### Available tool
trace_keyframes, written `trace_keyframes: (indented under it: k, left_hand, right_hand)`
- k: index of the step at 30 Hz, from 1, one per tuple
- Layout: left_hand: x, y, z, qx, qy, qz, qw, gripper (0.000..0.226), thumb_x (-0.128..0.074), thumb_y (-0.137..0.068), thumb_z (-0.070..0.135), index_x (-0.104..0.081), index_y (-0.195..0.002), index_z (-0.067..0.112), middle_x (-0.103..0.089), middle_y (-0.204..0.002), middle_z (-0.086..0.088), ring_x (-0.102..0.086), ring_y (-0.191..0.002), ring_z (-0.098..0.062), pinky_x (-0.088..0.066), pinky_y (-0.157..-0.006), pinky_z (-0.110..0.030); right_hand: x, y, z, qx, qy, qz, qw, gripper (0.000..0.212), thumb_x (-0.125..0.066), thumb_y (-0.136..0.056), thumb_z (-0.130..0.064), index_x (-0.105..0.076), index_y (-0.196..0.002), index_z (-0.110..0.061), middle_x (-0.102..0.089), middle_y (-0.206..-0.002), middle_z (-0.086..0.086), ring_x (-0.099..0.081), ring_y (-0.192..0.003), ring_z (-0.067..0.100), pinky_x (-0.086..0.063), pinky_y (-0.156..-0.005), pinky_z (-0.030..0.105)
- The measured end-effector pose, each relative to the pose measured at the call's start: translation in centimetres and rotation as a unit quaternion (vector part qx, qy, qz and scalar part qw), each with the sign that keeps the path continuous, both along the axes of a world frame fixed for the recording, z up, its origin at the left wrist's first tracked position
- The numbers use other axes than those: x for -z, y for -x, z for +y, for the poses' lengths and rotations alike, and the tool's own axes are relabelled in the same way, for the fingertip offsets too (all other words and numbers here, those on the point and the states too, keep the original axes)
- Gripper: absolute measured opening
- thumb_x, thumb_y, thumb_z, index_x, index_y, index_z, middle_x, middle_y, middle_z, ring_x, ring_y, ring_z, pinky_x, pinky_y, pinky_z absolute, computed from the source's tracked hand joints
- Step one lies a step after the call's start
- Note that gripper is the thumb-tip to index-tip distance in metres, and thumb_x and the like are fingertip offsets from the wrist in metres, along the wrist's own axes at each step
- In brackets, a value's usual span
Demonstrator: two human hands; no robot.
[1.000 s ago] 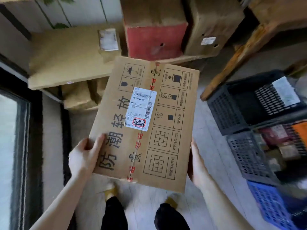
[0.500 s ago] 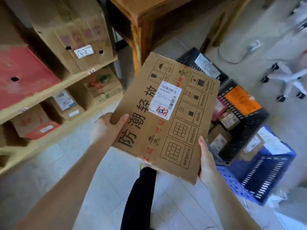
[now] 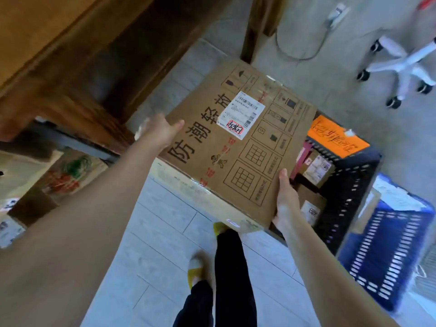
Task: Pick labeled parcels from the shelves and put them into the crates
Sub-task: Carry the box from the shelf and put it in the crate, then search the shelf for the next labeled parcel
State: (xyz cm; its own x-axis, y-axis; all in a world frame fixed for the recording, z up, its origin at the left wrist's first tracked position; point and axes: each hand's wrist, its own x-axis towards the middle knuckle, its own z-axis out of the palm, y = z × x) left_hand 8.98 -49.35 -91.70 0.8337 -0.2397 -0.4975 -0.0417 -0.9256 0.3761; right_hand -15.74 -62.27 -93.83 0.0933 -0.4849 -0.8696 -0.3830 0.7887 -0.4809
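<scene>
I carry a flat brown cardboard parcel [image 3: 238, 147] with black printed characters and a white shipping label [image 3: 240, 114]. My left hand [image 3: 160, 132] grips its left edge, thumb on top. My right hand [image 3: 286, 197] grips the near right corner. The parcel hangs over the left part of a black crate [image 3: 349, 185] that bears an orange sign [image 3: 337, 138] and holds several small labeled parcels [image 3: 316, 171]. A blue crate [image 3: 387, 251] stands right of it.
A wooden table [image 3: 77, 62] and its leg [image 3: 253, 27] stand at the upper left. Shelf boxes [image 3: 68, 173] show at the left edge. A white wheeled chair base [image 3: 405, 64] and a cable [image 3: 297, 55] lie on the floor at the upper right. My legs are below.
I have turned right from the shelves toward the crates. The parcel, held in both hands, has moved out over the black crate.
</scene>
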Motion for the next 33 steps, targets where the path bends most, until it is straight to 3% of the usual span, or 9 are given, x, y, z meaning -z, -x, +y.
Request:
trace_keyframes:
  k: [7, 13, 16, 19, 23, 26, 29, 31, 33]
  left_hand:
    - [8.7, -4.0, -5.7, -0.087, 0.036, 0.0, 0.996, 0.049, -0.046, -0.086, 0.054, -0.054, -0.124, 0.024, -0.062, -0.121, -0.009, -0.055, -0.112, -0.031, -0.045, -0.092, -0.037]
    - [13.7, -5.9, -7.3, -0.127, 0.036, -0.034, 0.991, 0.046, -0.051, -0.081, 0.058, -0.06, -0.113, 0.026, -0.065, -0.115, -0.004, -0.059, -0.106, -0.028, -0.046, -0.088, -0.036]
    - [15.7, -5.6, -6.5, -0.107, 0.032, -0.025, 0.993, 0.047, -0.051, -0.081, 0.057, -0.062, -0.109, 0.022, -0.065, -0.113, -0.005, -0.059, -0.103, -0.028, -0.049, -0.089, -0.041]
    - [17.2, -5.6, -6.1, -0.1, 0.019, -0.012, 0.995, 0.045, -0.049, -0.082, 0.058, -0.06, -0.106, 0.022, -0.065, -0.11, -0.005, -0.06, -0.101, -0.028, -0.049, -0.089, -0.046]
    - [19.1, -5.8, -6.9, -0.058, 0.027, 0.027, 0.998, 0.047, -0.049, -0.088, 0.048, -0.049, -0.125, 0.019, -0.056, -0.126, -0.009, -0.053, -0.114, -0.031, -0.046, -0.094, -0.05]
    - [20.1, -4.5, -7.7, 0.001, 0.007, 0.106, 0.994, 0.062, -0.046, -0.095, 0.031, -0.016, -0.147, 0.018, -0.029, -0.151, -0.012, -0.035, -0.134, -0.034, -0.036, -0.106, -0.049]
    - [19.7, -2.0, -7.7, 0.012, 0.027, 0.144, 0.989, 0.061, -0.039, -0.097, 0.034, -0.01, -0.149, 0.019, -0.02, -0.156, -0.008, -0.026, -0.14, -0.028, -0.026, -0.113, -0.043]
    - [18.7, -0.4, -7.2, -0.018, 0.051, 0.163, 0.985, 0.058, -0.036, -0.097, 0.038, -0.014, -0.148, 0.022, -0.022, -0.155, -0.004, -0.026, -0.14, -0.026, -0.024, -0.114, -0.04]
    - [17.4, 0.8, -6.0, -0.029, 0.059, 0.169, 0.983, 0.056, -0.037, -0.097, 0.04, -0.019, -0.147, 0.022, -0.026, -0.154, -0.004, -0.03, -0.138, -0.027, -0.026, -0.111, -0.04]
  right_hand:
    - [6.2, -6.2, -5.8, -0.011, 0.109, 0.009, 0.994, 0.042, -0.041, -0.09, -0.055, -0.059, -0.108, -0.022, -0.065, -0.107, -0.001, -0.062, -0.094, 0.016, -0.049, -0.075, 0.032]
    - [11.4, -8.2, -6.9, -0.059, 0.13, 0.076, 0.987, 0.054, -0.032, -0.094, -0.052, -0.05, -0.126, -0.013, -0.057, -0.125, 0.003, -0.052, -0.119, 0.021, -0.042, -0.102, 0.042]
    - [12.9, -7.6, -5.6, -0.045, 0.121, 0.084, 0.988, 0.039, -0.031, -0.096, -0.046, -0.057, -0.105, -0.017, -0.061, -0.109, 0.001, -0.056, -0.109, 0.022, -0.047, -0.094, 0.04]
    - [13.8, -7.9, -5.7, -0.055, 0.122, 0.092, 0.987, 0.044, -0.031, -0.096, -0.045, -0.056, -0.116, -0.014, -0.06, -0.113, 0.002, -0.057, -0.105, 0.018, -0.047, -0.084, 0.03]
    - [15.6, -8.5, -6.6, -0.111, 0.135, 0.133, 0.976, 0.047, -0.03, -0.098, -0.039, -0.044, -0.131, -0.009, -0.054, -0.126, 0.002, -0.049, -0.12, 0.02, -0.04, -0.096, 0.032]
    - [16.5, -9.1, -6.7, -0.163, 0.092, 0.157, 0.97, 0.046, -0.032, -0.099, -0.019, -0.025, -0.144, -0.011, -0.039, -0.145, 0.007, -0.039, -0.132, 0.024, -0.03, -0.111, 0.037]
    - [16.2, -10.2, -6.7, -0.204, 0.082, 0.166, 0.961, 0.05, -0.032, -0.099, -0.014, -0.017, -0.147, -0.014, -0.029, -0.151, 0.004, -0.042, -0.127, 0.019, -0.03, -0.101, 0.026]
    - [15.5, -11.2, -6.4, -0.221, 0.08, 0.155, 0.96, 0.05, -0.032, -0.099, -0.014, -0.018, -0.147, -0.015, -0.03, -0.151, 0.003, -0.054, -0.099, 0.006, -0.036, -0.088, 0.023]
    - [14.3, -11.9, -5.4, -0.233, 0.083, 0.14, 0.959, 0.049, -0.033, -0.098, -0.013, -0.021, -0.146, -0.015, -0.033, -0.149, 0.002, -0.054, -0.107, 0.009, -0.04, -0.092, 0.026]
